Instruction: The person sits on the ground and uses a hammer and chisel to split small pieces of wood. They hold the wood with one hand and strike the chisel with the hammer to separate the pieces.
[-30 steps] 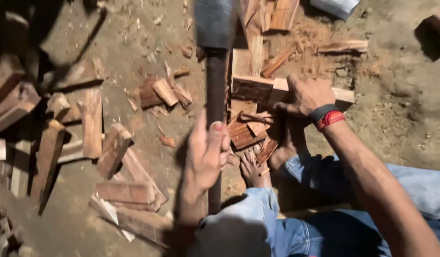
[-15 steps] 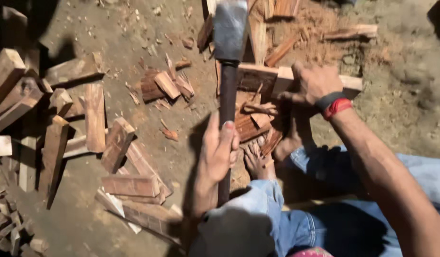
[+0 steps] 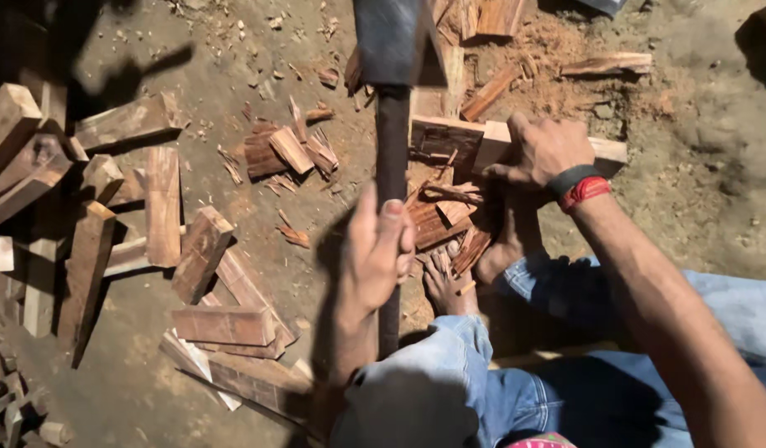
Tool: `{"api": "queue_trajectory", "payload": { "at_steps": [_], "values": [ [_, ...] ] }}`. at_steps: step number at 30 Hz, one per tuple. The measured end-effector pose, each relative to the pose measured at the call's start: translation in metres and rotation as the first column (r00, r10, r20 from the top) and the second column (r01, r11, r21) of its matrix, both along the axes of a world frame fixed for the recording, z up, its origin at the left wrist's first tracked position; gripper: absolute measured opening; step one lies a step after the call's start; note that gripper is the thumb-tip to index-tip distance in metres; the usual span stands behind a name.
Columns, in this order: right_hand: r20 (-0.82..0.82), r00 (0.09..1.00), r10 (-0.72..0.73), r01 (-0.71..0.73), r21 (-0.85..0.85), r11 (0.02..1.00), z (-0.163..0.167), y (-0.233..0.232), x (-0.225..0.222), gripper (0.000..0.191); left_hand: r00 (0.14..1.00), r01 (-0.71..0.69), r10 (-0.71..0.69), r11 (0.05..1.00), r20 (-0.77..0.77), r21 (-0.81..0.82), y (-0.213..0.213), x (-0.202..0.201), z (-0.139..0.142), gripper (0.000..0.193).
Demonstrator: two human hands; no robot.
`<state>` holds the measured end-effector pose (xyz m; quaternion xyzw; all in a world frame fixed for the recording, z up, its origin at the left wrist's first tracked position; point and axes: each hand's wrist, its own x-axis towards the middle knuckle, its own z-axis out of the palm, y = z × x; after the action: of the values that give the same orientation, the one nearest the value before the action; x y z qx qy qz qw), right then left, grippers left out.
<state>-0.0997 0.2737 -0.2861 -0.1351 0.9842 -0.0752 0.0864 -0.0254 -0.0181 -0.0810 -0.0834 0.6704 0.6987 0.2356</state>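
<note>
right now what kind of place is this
Probably an outdoor wood-splitting spot: bare dirt ground, split wood pieces scattered about, and the left hand gripping an axe while the right hand steadies a wood block.

The left hand grips the dark handle of an axe, whose blurred head is raised near the top edge. The right hand rests on a pale wood block lying on the ground just right of the axe handle. Split pieces lie below the block, beside two bare feet. Cut wood pieces lie scattered well left of the block.
</note>
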Motion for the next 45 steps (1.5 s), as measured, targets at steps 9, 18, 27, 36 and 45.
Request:
{"api": "queue_trajectory", "payload": {
  "at_steps": [9, 18, 27, 36, 45],
  "values": [
    [0.197, 0.978, -0.067, 0.045, 0.115, 0.992, 0.006, -0.001, -0.002, 0.085, 0.982, 0.032, -0.008, 0.992, 0.191, -0.122, 0.023, 0.003, -0.029, 0.026],
    [0.126, 0.991, -0.048, 0.041, 0.057, 0.998, 0.019, -0.001, 0.000, 0.082, 0.992, 0.058, -0.068, 0.994, -0.108, -0.095, 0.002, 0.011, -0.005, 0.042],
    [0.106, 0.994, -0.036, 0.034, 0.017, 0.999, 0.020, -0.002, -0.004, 0.078, 0.996, 0.085, -0.087, 0.984, -0.003, -0.158, 0.039, -0.002, -0.024, 0.048],
    [0.071, 0.997, -0.031, 0.033, -0.036, 0.999, 0.013, -0.002, -0.002, 0.075, 0.997, 0.083, -0.083, 0.987, 0.008, -0.138, 0.026, -0.001, -0.011, 0.041],
    [0.104, 0.993, -0.058, 0.061, -0.024, 0.998, 0.012, -0.002, -0.002, 0.077, 0.995, 0.074, -0.076, 0.996, -0.062, -0.041, 0.007, 0.001, -0.003, 0.038]
  ]
}}
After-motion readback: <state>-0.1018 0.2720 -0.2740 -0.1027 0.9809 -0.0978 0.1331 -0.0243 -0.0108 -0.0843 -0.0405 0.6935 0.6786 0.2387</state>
